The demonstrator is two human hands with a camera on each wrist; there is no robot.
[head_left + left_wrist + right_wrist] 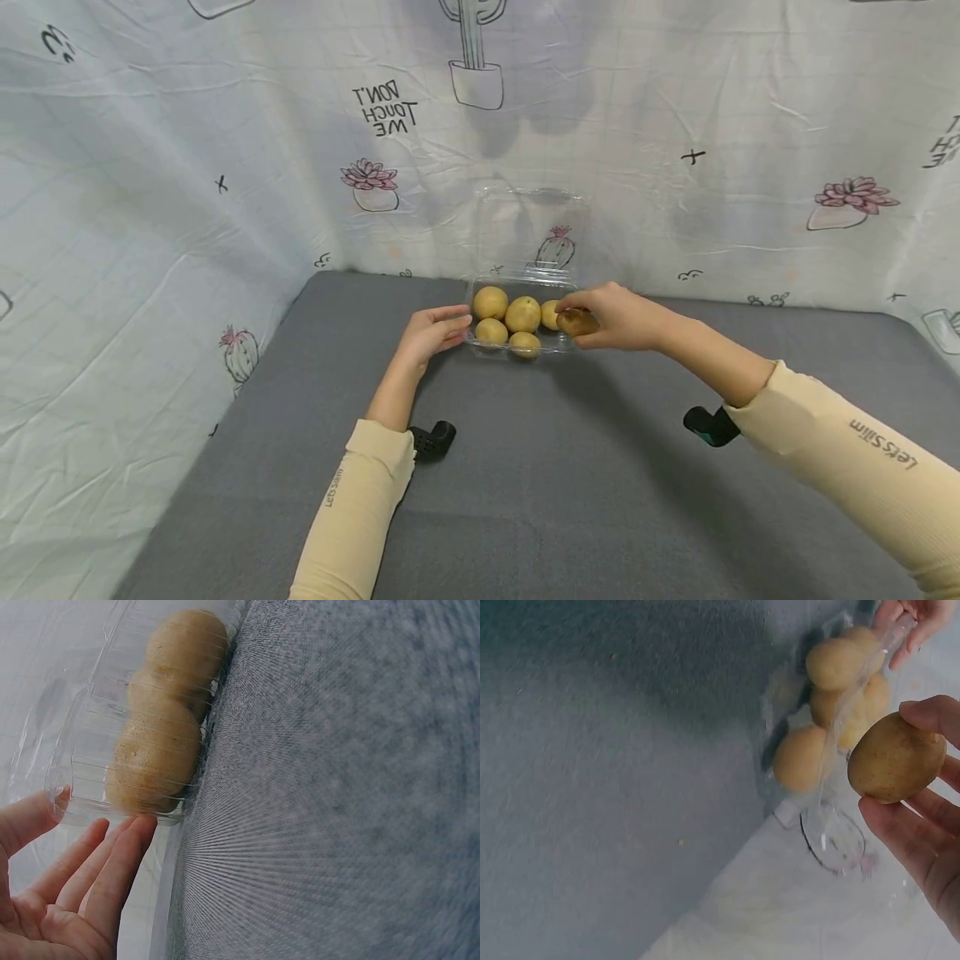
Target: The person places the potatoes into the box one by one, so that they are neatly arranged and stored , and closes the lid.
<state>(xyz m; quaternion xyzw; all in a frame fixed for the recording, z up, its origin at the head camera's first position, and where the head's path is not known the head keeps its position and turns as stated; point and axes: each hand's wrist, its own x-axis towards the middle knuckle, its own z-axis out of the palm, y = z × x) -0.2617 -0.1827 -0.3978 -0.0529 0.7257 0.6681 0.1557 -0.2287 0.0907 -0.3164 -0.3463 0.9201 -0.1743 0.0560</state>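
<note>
A clear plastic clamshell box [553, 342] stands at the back of the table, its lid [513, 225] raised against the curtain. Several potatoes [522, 314] lie inside it. My right hand [618, 318] pinches another potato [896, 757] between thumb and fingers, just above the box's right end. At the box's left end is my left hand [431, 337], fingers extended. Its fingertips [142, 825] touch or nearly touch the outside wall in the left wrist view, with the thumb by the rim.
A grey cloth [480, 467] covers the table. Behind and to the left hangs a white curtain [285, 150] printed with cacti and lettering, close to the box. A black device [433, 440] sits at the left wrist, another [711, 427] at the right.
</note>
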